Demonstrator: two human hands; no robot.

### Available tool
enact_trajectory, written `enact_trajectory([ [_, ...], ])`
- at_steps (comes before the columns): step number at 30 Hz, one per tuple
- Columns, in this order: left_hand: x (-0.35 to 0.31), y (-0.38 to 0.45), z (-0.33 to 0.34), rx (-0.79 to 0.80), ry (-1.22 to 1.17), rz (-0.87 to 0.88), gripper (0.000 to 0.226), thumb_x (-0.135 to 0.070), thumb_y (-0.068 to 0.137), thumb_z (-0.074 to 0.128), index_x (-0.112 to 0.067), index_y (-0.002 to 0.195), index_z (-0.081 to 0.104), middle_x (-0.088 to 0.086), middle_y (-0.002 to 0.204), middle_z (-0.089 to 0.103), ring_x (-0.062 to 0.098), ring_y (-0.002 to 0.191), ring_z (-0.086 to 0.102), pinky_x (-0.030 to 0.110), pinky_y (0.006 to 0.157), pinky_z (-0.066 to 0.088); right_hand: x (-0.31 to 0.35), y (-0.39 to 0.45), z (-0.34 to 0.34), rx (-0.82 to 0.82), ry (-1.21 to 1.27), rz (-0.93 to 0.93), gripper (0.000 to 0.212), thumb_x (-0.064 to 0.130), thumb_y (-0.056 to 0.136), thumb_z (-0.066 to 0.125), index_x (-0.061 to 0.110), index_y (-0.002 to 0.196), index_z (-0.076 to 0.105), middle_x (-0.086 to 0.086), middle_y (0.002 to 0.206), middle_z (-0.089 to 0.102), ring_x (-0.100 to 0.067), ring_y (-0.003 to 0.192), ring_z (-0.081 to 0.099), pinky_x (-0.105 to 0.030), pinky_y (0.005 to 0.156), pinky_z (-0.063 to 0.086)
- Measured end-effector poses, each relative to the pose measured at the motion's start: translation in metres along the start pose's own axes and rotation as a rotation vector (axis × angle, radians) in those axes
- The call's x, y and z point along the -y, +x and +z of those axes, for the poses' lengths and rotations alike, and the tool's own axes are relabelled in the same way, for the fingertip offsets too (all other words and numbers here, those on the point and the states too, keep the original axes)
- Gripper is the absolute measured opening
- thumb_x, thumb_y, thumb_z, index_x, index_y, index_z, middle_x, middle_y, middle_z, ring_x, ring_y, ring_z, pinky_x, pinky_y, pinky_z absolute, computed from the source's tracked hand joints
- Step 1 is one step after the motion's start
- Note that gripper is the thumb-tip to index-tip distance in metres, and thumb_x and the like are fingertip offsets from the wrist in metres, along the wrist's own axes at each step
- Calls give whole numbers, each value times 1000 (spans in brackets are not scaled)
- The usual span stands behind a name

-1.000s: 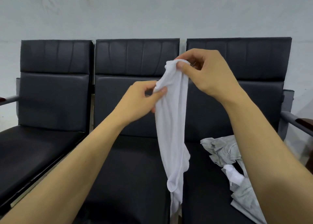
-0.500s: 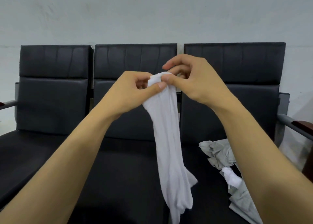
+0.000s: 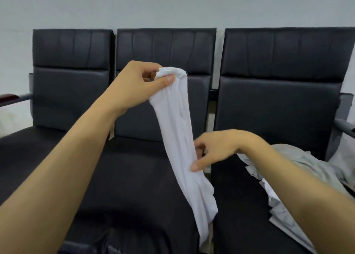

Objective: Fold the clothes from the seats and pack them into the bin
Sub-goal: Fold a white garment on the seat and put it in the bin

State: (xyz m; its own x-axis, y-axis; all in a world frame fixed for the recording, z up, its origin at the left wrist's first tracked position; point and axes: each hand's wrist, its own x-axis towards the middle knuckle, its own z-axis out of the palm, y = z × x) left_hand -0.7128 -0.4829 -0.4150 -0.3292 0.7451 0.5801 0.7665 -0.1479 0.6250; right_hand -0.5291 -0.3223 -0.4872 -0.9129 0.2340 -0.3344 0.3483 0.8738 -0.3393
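A: Head view, the hands?

B: Left hand [image 3: 134, 84] raised before the middle seat [image 3: 134, 177], thumb and fingers pinching the bunched top of a white garment [image 3: 178, 138]. Right hand [image 3: 217, 150] lower down, thumb and curled fingers pinching the same garment at mid-length.

A: And the clothes?

B: White garment hanging as a long, narrow strip over the gap between middle and right seats. Crumpled grey clothing [image 3: 299, 165] with a bit of white lying on the right seat [image 3: 240, 205], partly hidden behind the right forearm.
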Motion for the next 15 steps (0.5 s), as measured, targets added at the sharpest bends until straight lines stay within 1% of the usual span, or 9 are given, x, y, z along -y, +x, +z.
enact_trajectory([
  [1, 5, 0, -2, -3, 0, -9, 22, -38, 99, 70, -18, 105, 78, -1, 101, 77, 12, 96, 73, 33, 86, 58, -3, 7, 9, 54, -34, 28, 15, 48, 93, 74, 42, 96, 61, 36, 72, 64, 16, 64, 60, -14, 68, 41],
  [2, 11, -1, -5, -9, 1, -18, 22, -38, 99, 70, -19, 105, 78, -1, 101, 77, 13, 97, 73, 35, 88, 59, -6, 15, 18, 79, -61, 54, 21, 47, 94, 73, 42, 84, 55, 35, 61, 60, 14, 58, 57, -15, 64, 38],
  [3, 16, -1, -8, -13, -1, -29, 22, -38, 98, 71, -18, 104, 79, 0, 101, 78, 16, 98, 73, 37, 90, 59, -9, 22, 27, 90, -73, 62, 28, 46, 94, 73, 42, 78, 50, 29, 58, 58, 10, 56, 56, -15, 62, 36],
  [4, 22, -1, -10, -18, -4, -43, 22, -38, 98, 71, -18, 104, 79, 1, 101, 78, 18, 100, 73, 39, 92, 59, -13, 28, 36, 92, -88, 70, 32, 45, 95, 73, 41, 75, 48, 24, 60, 56, 5, 58, 55, -16, 62, 36],
  [6, 35, -2, -15, -33, -3, -67, 25, -39, 97, 73, -15, 103, 79, 6, 102, 77, 23, 99, 73, 43, 93, 58, -20, 36, 47, 87, -117, 71, 33, 44, 95, 73, 40, 73, 48, 20, 66, 52, 1, 62, 51, -16, 62, 35],
  [9, 52, -2, -23, -58, 2, -106, 25, -39, 96, 74, -15, 101, 79, 8, 100, 78, 23, 94, 74, 43, 90, 57, -33, 39, 45, 44, -149, 101, 34, 46, 94, 73, 37, 69, 51, 16, 65, 53, -3, 62, 52, -19, 61, 36],
  [11, 60, -3, -28, -74, -13, -126, 22, -38, 96, 74, -18, 102, 80, 4, 98, 79, 15, 90, 74, 37, 86, 58, -43, 42, 44, 7, -177, 129, 32, 47, 93, 73, 35, 67, 58, 14, 63, 56, -5, 61, 53, -21, 62, 39],
  [13, 65, -3, -31, -86, -28, -135, 20, -37, 96, 75, -19, 100, 81, 0, 93, 79, 6, 83, 71, 25, 77, 55, -52, 46, 49, -17, -182, 146, 31, 44, 92, 73, 31, 66, 63, 11, 63, 59, -9, 61, 56, -23, 63, 44],
  [15, 69, -4, -31, -86, -40, -148, 14, -36, 96, 75, -24, 99, 80, -9, 89, 79, 0, 80, 70, 15, 71, 51, -59, 51, 58, -32, -142, 131, 27, 41, 90, 74, 30, 66, 67, 9, 67, 64, -10, 65, 60, -25, 65, 47],
])
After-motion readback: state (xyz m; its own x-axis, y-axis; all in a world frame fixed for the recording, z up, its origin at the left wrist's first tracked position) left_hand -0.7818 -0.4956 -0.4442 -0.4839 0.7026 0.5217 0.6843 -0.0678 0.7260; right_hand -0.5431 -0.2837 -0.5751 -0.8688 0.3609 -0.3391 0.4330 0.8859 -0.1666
